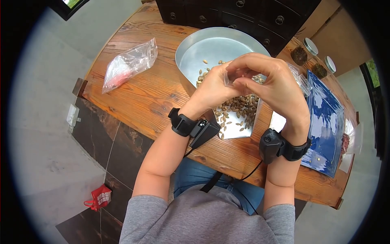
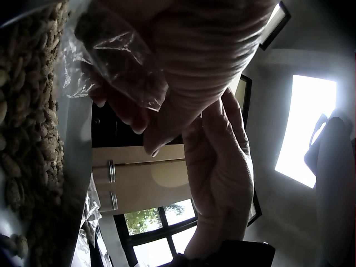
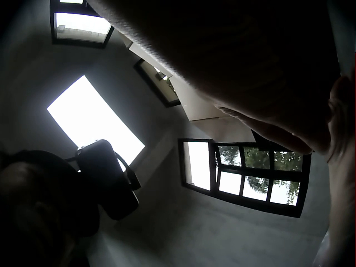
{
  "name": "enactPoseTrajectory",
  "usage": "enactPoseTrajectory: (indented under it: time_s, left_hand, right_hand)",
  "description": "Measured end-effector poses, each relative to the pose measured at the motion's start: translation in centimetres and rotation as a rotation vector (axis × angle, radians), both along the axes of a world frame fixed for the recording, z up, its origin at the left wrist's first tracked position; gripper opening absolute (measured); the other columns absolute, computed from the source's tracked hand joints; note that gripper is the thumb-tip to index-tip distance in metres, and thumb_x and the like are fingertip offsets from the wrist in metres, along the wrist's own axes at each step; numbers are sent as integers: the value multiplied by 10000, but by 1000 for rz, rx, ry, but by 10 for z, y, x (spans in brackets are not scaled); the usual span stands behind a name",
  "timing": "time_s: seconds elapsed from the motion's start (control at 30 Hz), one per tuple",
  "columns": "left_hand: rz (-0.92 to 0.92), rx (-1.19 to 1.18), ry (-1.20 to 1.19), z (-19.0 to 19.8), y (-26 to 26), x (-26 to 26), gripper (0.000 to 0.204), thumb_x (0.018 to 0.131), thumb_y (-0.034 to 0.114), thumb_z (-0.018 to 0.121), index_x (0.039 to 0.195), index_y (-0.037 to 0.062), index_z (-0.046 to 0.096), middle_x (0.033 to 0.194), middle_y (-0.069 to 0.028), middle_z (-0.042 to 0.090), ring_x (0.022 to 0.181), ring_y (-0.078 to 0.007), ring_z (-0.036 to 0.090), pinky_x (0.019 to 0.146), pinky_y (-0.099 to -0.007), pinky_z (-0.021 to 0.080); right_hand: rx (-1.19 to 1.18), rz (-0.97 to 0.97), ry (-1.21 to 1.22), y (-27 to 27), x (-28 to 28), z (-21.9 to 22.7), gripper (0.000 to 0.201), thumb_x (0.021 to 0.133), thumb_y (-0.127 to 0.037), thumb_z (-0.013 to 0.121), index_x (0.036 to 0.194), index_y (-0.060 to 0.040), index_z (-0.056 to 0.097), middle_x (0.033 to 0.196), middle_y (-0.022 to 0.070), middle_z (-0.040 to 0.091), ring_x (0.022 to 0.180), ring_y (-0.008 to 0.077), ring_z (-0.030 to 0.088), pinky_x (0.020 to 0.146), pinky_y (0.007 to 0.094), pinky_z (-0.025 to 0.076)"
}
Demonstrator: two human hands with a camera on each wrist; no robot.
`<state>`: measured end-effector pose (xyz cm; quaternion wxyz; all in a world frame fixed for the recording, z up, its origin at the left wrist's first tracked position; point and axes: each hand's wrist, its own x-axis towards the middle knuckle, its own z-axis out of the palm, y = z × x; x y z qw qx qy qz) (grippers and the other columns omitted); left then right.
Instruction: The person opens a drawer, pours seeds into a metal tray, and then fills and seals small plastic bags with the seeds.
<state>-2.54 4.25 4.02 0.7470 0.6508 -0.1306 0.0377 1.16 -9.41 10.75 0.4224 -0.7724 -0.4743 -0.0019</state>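
Note:
Both hands meet over a metal pan (image 1: 221, 45) with a straight-sided spout toward the person. Brown oval pods (image 1: 243, 106) lie in its near part and spout. A small clear plastic bag (image 2: 130, 69) is gripped by my left hand (image 1: 215, 90), its film hanging past the fingers in the left wrist view. My right hand (image 1: 282, 83) curls over the bag from the other side, thumb and fingers bent round its mouth. A few pale pieces show near the right thumb in the head view. The right wrist view shows mostly the dark underside of the hand.
A clear bag with something pink (image 1: 130, 65) lies left on the wooden table (image 1: 162, 97). A dark drawer chest (image 1: 227, 12) stands behind the pan. To the right are jars (image 1: 300, 55), a blue tray (image 1: 325, 126) and a bag of reddish bits (image 1: 346, 142).

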Motion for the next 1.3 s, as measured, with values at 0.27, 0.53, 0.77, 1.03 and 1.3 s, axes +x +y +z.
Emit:
enactPoseTrajectory:
  time_s: [0.27, 0.53, 0.77, 1.03, 1.3]
  left_hand:
    - [-27, 14, 45, -5, 4, 5, 281, 715, 39, 674, 967, 8, 554, 836, -34, 598, 780, -84, 566, 704, -226, 466]
    - [326, -195, -19, -6, 12, 8, 207, 751, 51, 657, 916, 22, 536, 849, -24, 560, 786, -83, 537, 712, -213, 433]
    - [340, -207, -41, -5, 13, 8, 214, 745, 57, 667, 911, 23, 536, 848, -22, 549, 805, -76, 514, 736, -208, 419]
    - [340, -159, -47, -6, 13, 8, 212, 748, 62, 669, 911, 24, 538, 812, -9, 549, 781, -64, 513, 723, -201, 418]
    - [177, -62, 25, -7, 9, 7, 199, 744, 42, 674, 897, 30, 547, 810, -2, 564, 762, -51, 530, 680, -187, 429]
  right_hand:
    - [142, -84, 26, 0, 1, 0, 146, 729, -21, 610, 873, -2, 624, 769, 106, 641, 681, 196, 621, 620, 266, 487]
    - [-524, -249, -29, -14, 15, -33, 455, 660, -90, 688, 1093, -61, 550, 1054, 117, 577, 979, 246, 557, 825, 320, 445]
    - [-675, -226, 84, 7, 16, -54, 410, 624, -73, 691, 1014, -105, 569, 984, 117, 533, 935, 280, 539, 809, 353, 432]
    - [-463, -196, 75, 8, 28, -54, 48, 691, -13, 572, 724, 7, 602, 696, 176, 598, 686, 329, 583, 636, 380, 457]
    - [-128, -268, 70, -5, 21, -18, 111, 729, -51, 600, 812, 23, 611, 668, 155, 597, 608, 234, 585, 577, 308, 452]
